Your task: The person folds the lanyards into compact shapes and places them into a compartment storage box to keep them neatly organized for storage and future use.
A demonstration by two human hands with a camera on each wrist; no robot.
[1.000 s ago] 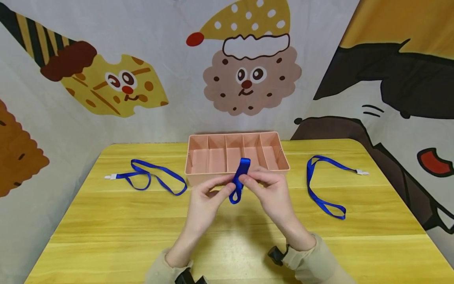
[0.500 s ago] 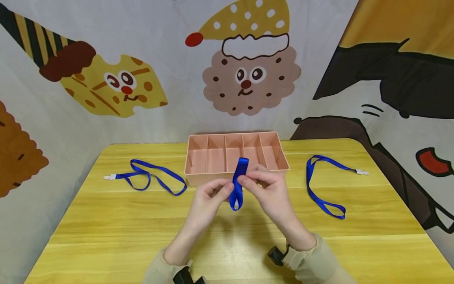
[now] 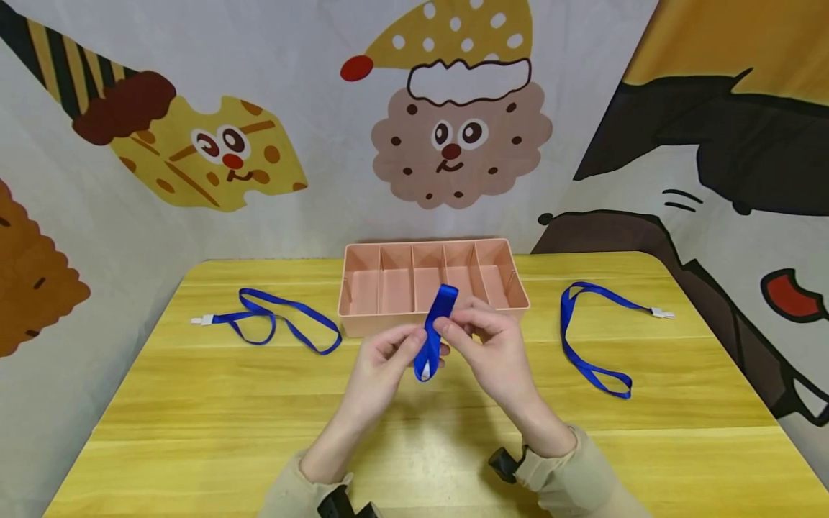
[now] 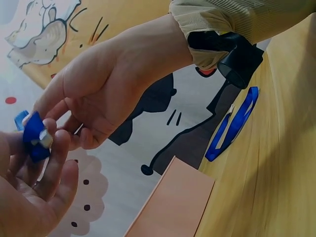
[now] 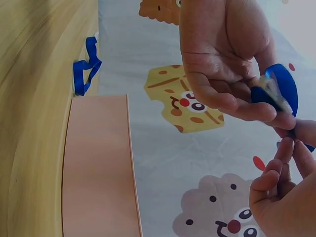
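A blue lanyard (image 3: pixel 442 305), folded into a short flat bundle, is held up between both hands in front of the box. My left hand (image 3: pixel 383 354) pinches its left edge between thumb and fingers, and fingertips show behind the bundle. On the opposite edge, my right hand (image 3: pixel 494 348) pinches with thumb and forefinger. A white clip (image 4: pixel 45 138) pokes out of the folds beside the left fingers in the left wrist view. The bundle's lower end makes a small loop, its top leaning slightly right.
Behind the hands stands a pink box (image 3: pixel 383 325) with several compartments. A second blue lanyard (image 3: pixel 301 309) with a white clip lies loosely on the wooden table (image 3: pixel 214 424) at left, and a third lanyard (image 3: pixel 570 344) at right. A printed cloth (image 3: pixel 324 223) hangs behind.
The lanyard's lower loop has slid down a little and swung left, and white now shows inside it. Left fingertips have come into sight behind the bundle. Both hands keep their pinch.
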